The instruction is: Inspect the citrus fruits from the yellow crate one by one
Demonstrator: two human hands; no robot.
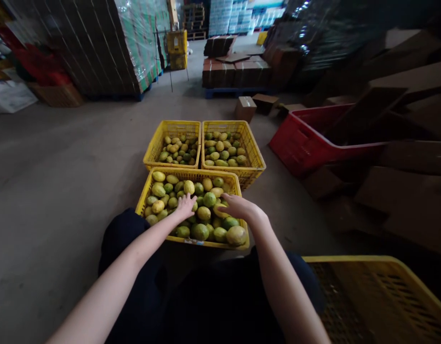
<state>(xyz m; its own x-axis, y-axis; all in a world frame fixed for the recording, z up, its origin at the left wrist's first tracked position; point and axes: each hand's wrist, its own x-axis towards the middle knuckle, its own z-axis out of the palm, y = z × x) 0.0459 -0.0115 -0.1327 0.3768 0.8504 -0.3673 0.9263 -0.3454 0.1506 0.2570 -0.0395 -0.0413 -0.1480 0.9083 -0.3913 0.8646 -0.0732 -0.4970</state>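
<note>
While the left hand (185, 206) spreads, grip released, over the yellow slatted plastic crate (213, 172), one pale-yellow oval fruit (189, 187) lies inside, just beyond its fingertips, contact hard to tell; the right hand (240, 207), also unclenched, is farther.

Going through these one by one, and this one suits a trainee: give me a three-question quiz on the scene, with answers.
1. Which container are the left hand and the right hand over?
2. True or false: in the picture, the red crate stands to the right of both hands.
3. The fruit under the hands is mainly: A) red and purple; B) green and yellow; C) blue and white.

Key: 1. The front yellow crate. 2. True. 3. B.
</note>
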